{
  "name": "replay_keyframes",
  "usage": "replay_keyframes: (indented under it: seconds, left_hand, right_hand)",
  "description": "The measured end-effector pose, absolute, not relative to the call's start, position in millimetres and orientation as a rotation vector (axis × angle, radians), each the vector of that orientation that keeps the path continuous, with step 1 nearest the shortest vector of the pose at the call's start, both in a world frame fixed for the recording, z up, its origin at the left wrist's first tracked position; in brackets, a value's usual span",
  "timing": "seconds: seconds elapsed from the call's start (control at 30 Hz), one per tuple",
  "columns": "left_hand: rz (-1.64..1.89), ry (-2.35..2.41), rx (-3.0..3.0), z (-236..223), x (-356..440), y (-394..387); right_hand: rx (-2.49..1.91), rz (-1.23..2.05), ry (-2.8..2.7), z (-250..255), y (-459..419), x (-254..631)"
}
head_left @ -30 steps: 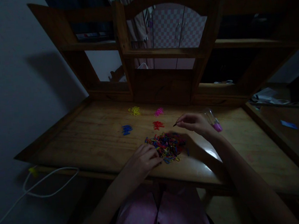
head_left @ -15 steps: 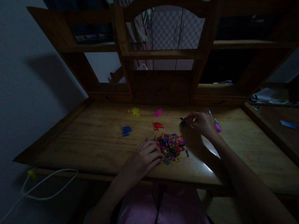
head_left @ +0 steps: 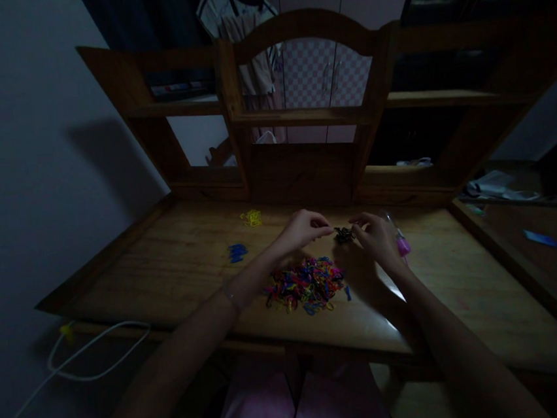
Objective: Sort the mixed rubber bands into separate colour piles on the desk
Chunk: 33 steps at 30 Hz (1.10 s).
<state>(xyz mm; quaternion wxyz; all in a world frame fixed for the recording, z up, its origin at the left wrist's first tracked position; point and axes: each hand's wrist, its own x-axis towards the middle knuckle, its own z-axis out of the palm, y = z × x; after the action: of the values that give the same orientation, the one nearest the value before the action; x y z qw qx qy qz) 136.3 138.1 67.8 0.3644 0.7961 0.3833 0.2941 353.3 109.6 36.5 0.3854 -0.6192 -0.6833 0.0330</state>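
Worktop (head_left: 166,266) of wood carries several heaps of small coloured pieces in dim light. The black pile (head_left: 345,235) sits between the two hands, beyond and to the right of the mixed pile. The left hand (head_left: 305,229) reaches across above the worktop, its thumb and forefinger drawn close together at the left edge of the black pile; whether a piece is caught between them is too small to tell. The right hand (head_left: 377,235) comes in from the other side, fingers curled and thumb near the forefinger at the right edge of the same pile; a grip on any piece cannot be made out either.

Nearer the body, the mixed pile (head_left: 308,285) spreads out in red, blue, yellow, pink and black, partly below the left forearm. One blue piece (head_left: 348,293) lies just beside its right edge. Off to the left is the blue pile (head_left: 237,252), with the yellow pile (head_left: 252,219) farther back, near the wooden shelf unit (head_left: 299,174). A clear bottle (head_left: 403,245) with a pink end is just beside the right hand, on its outer side. A white cable (head_left: 117,326) loops at the front left edge.
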Motion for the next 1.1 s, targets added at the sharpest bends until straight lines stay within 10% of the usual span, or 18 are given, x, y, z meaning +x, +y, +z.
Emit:
replay_keyframes:
  seconds: [1.1]
  left_hand:
    - [0.72, 1.333, 2.433, 37.3, 54.0, -3.5]
  right_hand:
    - [-1.271, 0.132, -1.983, 53.1, 90.1, 327.9]
